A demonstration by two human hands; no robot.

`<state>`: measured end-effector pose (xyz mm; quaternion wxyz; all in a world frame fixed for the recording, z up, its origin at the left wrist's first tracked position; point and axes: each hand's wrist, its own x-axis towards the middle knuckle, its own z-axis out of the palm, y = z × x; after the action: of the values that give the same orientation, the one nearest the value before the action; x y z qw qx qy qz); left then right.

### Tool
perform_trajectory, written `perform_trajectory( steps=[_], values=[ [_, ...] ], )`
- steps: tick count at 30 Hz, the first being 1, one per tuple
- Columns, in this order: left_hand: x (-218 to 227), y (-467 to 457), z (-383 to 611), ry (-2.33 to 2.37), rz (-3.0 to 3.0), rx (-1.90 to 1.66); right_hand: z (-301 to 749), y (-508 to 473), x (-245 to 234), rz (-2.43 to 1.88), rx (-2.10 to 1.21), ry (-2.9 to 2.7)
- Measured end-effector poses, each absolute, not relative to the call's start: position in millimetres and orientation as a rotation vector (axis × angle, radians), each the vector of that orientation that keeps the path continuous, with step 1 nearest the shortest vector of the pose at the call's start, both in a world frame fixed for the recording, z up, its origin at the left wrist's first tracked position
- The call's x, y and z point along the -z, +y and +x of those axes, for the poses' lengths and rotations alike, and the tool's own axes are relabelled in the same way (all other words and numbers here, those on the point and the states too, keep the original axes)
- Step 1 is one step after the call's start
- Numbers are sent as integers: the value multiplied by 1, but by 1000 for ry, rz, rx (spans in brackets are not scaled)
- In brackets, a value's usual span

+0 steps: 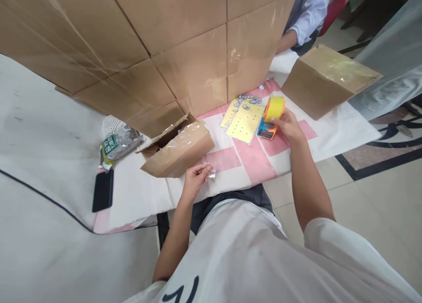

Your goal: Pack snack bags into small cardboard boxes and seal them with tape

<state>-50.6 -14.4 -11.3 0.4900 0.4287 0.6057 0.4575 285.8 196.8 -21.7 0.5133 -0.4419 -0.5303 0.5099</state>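
Note:
My right hand grips an orange and blue tape dispenser carrying a yellow roll of tape, resting it on the pink and white table cover by a yellow dotted card. My left hand pinches a small strip of clear tape just in front of a small cardboard box lying on its side with an open flap.
A tall wall of taped cardboard boxes fills the back. Another brown box lies at the right. A black phone and a green snack packet sit at the left. Another person's sleeve shows behind.

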Motion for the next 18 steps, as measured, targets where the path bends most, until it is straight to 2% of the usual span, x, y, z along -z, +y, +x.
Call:
perform_trajectory(
  steps=[5,9,12,14,18],
  values=[
    [12,-19,-59,1488,1039,-1097,309,201,12,-1235,-1220,-1459],
    [11,-23,-64,1497,1067,-1092,317,189,0,-1550,-699,-1498],
    [4,-28,-64,1496,1106,-1063,294,153,-25,-1442,-485,-1523],
    [-3,-30,-62,1493,1135,-1045,262,120,-43,-1269,-687,-1640],
    [-21,-30,-57,1499,1223,-1043,186,60,-50,-956,-1402,-1819]
  ],
)
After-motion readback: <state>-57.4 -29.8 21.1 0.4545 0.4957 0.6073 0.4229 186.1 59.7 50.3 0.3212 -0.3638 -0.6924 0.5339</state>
